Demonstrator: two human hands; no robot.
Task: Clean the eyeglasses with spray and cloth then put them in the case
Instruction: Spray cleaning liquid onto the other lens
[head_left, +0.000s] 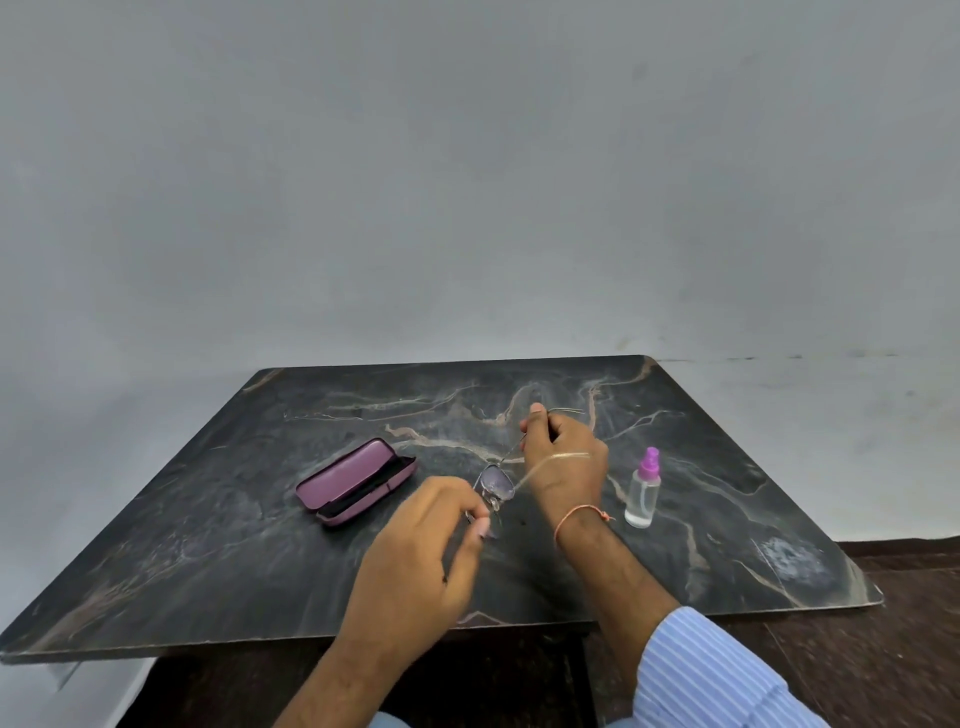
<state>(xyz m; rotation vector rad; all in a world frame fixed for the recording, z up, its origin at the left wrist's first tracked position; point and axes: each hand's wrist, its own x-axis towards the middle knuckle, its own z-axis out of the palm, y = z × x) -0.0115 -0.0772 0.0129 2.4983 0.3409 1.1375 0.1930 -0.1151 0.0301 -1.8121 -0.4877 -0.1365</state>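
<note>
Two bare hands and forearms are seen. A thin orange thread bracelet (577, 516), knotted with a short loose end, is worn around the wrist of the right hand (566, 460). Below that bracelet, a light blue shirt sleeve (711, 675) with fine white stripes is rolled back on the forearm. Nothing is worn on the left hand (415, 561).

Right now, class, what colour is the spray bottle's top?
Pink-purple; the spray bottle is clear below, seen in the head view.

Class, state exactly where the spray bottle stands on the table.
In the head view, the spray bottle stands upright on the marble table, just right of the right hand, untouched.
</note>
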